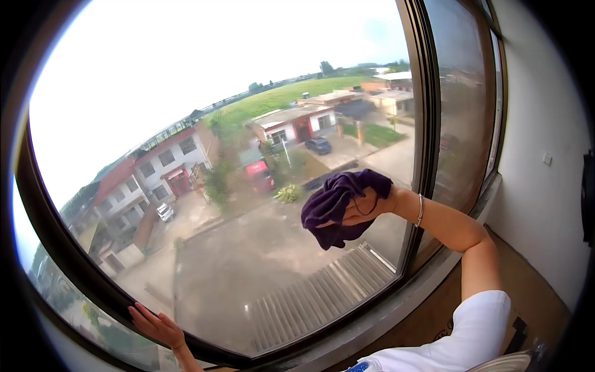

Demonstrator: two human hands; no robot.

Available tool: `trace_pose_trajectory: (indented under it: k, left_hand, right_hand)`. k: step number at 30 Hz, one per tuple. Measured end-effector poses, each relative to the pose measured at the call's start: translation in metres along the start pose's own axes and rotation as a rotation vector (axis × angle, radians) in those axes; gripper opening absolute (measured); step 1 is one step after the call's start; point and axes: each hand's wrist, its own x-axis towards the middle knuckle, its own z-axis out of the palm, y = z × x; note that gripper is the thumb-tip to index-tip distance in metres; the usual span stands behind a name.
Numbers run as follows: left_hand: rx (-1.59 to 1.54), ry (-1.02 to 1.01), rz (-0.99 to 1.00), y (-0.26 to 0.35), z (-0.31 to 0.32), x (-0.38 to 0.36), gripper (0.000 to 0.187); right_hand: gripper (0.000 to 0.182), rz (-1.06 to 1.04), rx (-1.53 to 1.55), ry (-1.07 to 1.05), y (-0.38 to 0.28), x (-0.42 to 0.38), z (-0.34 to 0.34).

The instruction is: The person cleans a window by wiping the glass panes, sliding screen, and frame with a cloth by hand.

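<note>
My right hand (pixel 365 204) grips a bunched dark purple cloth (pixel 331 208) against the lower right part of a large window pane (pixel 242 297). Folds of the cloth cover most of those fingers, and a bracelet circles the wrist. At the lower left, my left hand (pixel 158 327) rests with fingers stretched out on the dark window frame (pixel 80 266); nothing is in it. The glass looks hazy in places.
To the right stands another window panel (pixel 462 118) behind a dark upright frame (pixel 421 80). A sill (pixel 378 325) runs below the glass. A white wall (pixel 539 93) with a small switch (pixel 547 159) is at far right. Houses and parked cars show outside.
</note>
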Motion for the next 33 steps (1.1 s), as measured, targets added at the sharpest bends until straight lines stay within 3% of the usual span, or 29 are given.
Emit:
trace_pose_trajectory:
  k: [1, 5, 6, 7, 8, 9, 10, 12, 13, 15, 17, 19, 20, 21, 23, 25, 28, 29, 30, 33]
  left_hand:
    - [-0.021, 0.001, -0.005, 0.003, 0.0, 0.002, 0.058]
    - [-0.045, 0.019, -0.033, 0.006, 0.007, 0.001, 0.058]
    - [-0.046, 0.006, -0.041, 0.005, 0.007, 0.002, 0.058]
    - [-0.051, 0.006, -0.04, 0.004, 0.009, 0.001, 0.058]
    - [-0.057, 0.016, -0.037, 0.001, 0.016, 0.0, 0.057]
    - [-0.063, 0.024, -0.028, -0.002, 0.017, 0.0, 0.057]
    - [-0.054, 0.025, -0.027, -0.004, 0.019, -0.001, 0.057]
    - [-0.065, 0.031, -0.026, -0.003, 0.018, -0.001, 0.056]
    - [-0.067, 0.035, -0.026, -0.002, 0.019, -0.001, 0.056]
    - [-0.078, 0.035, -0.026, 0.001, 0.017, 0.002, 0.055]
    - [-0.089, 0.043, -0.026, 0.003, 0.02, 0.002, 0.055]
    - [-0.1, 0.049, -0.023, 0.005, 0.021, 0.002, 0.055]
    - [-0.097, 0.038, -0.018, 0.005, 0.019, 0.004, 0.055]
    - [-0.094, 0.032, -0.013, 0.006, 0.018, 0.005, 0.055]
    - [-0.107, 0.031, -0.007, 0.007, 0.02, 0.004, 0.056]
    - [-0.139, 0.034, -0.006, 0.006, 0.021, 0.004, 0.055]
    - [-0.131, 0.034, -0.02, 0.007, 0.023, 0.004, 0.054]
    - [-0.122, 0.043, -0.017, 0.007, 0.023, 0.003, 0.054]
    - [-0.13, 0.039, -0.024, 0.006, 0.024, 0.003, 0.054]
    - [-0.136, 0.033, -0.029, 0.006, 0.025, 0.002, 0.055]
  right_hand:
    - [0.045, -0.017, -0.199, 0.11, 0.014, 0.002, -0.025]
    - [0.057, 0.299, -0.644, 0.641, 0.127, 0.048, -0.115]
    - [0.055, 0.378, -0.632, 0.684, 0.149, 0.069, -0.14]
    - [0.048, 0.374, -0.862, 0.893, 0.165, 0.122, -0.166]
    - [0.049, 0.448, -0.898, 0.891, 0.183, 0.153, -0.167]
    - [0.05, 0.535, -0.703, 0.843, 0.123, 0.185, -0.167]
    - [0.05, 0.297, -0.69, 0.885, 0.132, 0.194, -0.15]
    - [0.051, 0.171, -0.558, 0.747, 0.046, 0.211, -0.115]
    - [0.056, 0.26, -0.5, 0.645, 0.061, 0.213, -0.102]
    - [0.051, 0.113, -0.446, 0.56, -0.022, 0.209, -0.046]
    - [0.055, -0.062, -0.544, 0.379, -0.073, 0.178, 0.05]
    - [0.031, 0.129, 0.486, -0.101, -0.113, 0.145, 0.074]
    - [0.026, 0.363, 0.85, -0.236, -0.133, 0.128, 0.085]
    - [0.021, 0.47, 1.183, -0.393, -0.14, 0.116, 0.081]
    - [0.016, 0.172, 0.954, -0.126, -0.117, 0.075, 0.11]
    - [0.028, 0.247, 0.528, 0.01, -0.071, 0.043, 0.099]
    - [0.049, 0.293, -0.208, 0.291, -0.008, 0.088, 0.0]
    - [0.056, 0.318, -0.333, 0.403, 0.015, 0.113, -0.032]
    - [0.051, 0.259, -0.459, 0.558, 0.042, 0.136, -0.058]
    - [0.053, 0.384, -0.637, 0.822, 0.065, 0.235, -0.111]
